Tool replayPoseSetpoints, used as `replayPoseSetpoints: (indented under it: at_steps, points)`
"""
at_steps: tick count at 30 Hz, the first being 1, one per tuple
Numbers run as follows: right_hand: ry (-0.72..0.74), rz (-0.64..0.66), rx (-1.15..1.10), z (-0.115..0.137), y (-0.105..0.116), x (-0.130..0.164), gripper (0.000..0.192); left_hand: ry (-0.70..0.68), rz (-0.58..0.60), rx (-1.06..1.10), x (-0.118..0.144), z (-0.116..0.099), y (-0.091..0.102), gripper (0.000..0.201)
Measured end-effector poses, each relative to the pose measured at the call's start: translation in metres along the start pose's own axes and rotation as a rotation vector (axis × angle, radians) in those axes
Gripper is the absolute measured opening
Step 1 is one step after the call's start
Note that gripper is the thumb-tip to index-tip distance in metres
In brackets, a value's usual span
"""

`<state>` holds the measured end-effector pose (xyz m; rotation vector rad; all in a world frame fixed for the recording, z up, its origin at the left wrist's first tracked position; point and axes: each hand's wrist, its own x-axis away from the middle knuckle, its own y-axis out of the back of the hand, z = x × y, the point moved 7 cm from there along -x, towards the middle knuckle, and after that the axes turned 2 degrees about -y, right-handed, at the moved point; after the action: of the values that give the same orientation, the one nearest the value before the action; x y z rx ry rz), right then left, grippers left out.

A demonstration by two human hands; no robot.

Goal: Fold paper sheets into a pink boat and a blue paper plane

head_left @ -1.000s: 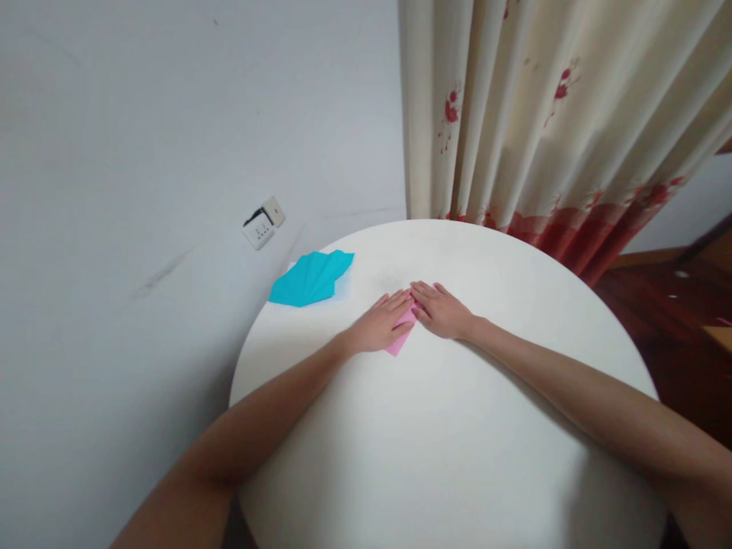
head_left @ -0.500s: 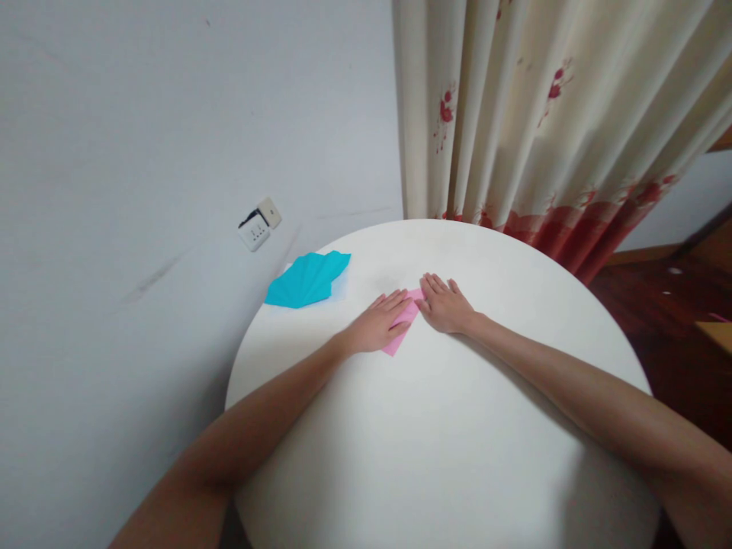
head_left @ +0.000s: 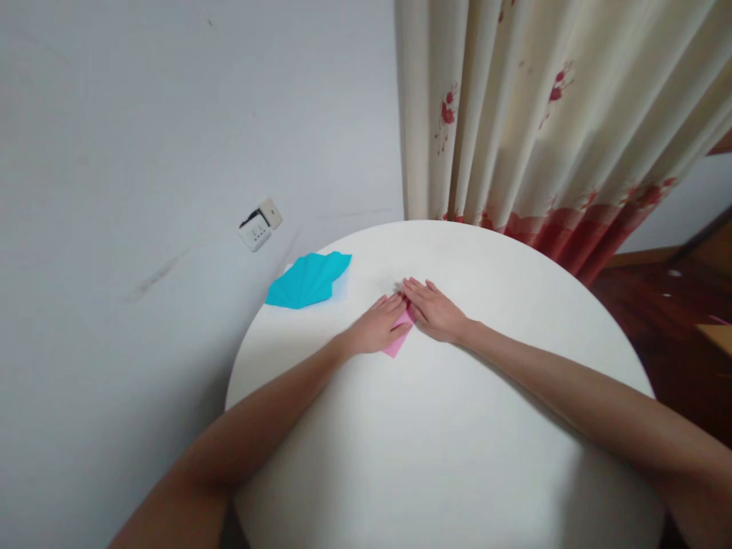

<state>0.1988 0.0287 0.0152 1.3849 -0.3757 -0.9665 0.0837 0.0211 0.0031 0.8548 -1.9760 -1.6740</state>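
Note:
A small piece of pink paper (head_left: 399, 343) lies on the white round table (head_left: 423, 442), mostly covered by my hands. My left hand (head_left: 377, 325) rests flat over its left part with the fingers stretched out. From the right, my right hand (head_left: 435, 311) lies flat across the paper's upper right part, its fingertips close to those of my left hand. Both hands are open and press from above. The paper's lower corner shows below my left thumb; the rest of its outline is hidden.
Blue pleated paper (head_left: 309, 280) lies at the table's far left edge, on something pale. Behind it is a white wall with a socket (head_left: 255, 232). A cream and red curtain (head_left: 515, 137) hangs behind the table on the right.
My right hand has slid left over the pink paper, towards my left hand, and covers more of it. The left hand has stayed in place.

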Motion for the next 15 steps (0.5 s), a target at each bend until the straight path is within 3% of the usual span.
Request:
replayPoseSetpoints:
  at_steps: [8, 15]
  points:
    - [-0.095, 0.151, 0.056, -0.009, -0.014, 0.000, 0.064, 0.058, 0.031, -0.023, 0.001, 0.000, 0.000, 0.068]
    - [-0.182, 0.140, 0.096, -0.017, -0.014, 0.002, 0.066, 0.131, 0.011, -0.095, 0.002, 0.005, 0.000, 0.068]
